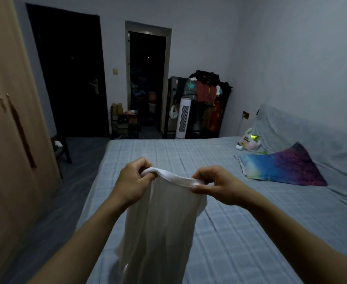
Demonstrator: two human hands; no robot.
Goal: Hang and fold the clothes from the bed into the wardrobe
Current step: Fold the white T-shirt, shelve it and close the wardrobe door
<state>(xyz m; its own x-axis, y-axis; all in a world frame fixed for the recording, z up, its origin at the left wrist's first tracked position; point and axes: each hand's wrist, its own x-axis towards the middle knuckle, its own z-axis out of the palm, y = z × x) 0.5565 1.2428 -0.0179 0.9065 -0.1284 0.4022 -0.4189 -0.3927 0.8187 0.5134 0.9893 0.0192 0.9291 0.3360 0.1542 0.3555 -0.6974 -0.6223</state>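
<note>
Your left hand (130, 181) and right hand (213, 185) pinch the thin white fabric garment (160, 222) between them; next, fold it.

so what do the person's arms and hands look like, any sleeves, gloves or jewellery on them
Both forearms are bare as far as the frame shows, with no sleeves in view. The left hand and the right hand wear no gloves. No watch, bracelet or ring can be seen on either wrist or on the fingers that show, though the room is dim.
</note>
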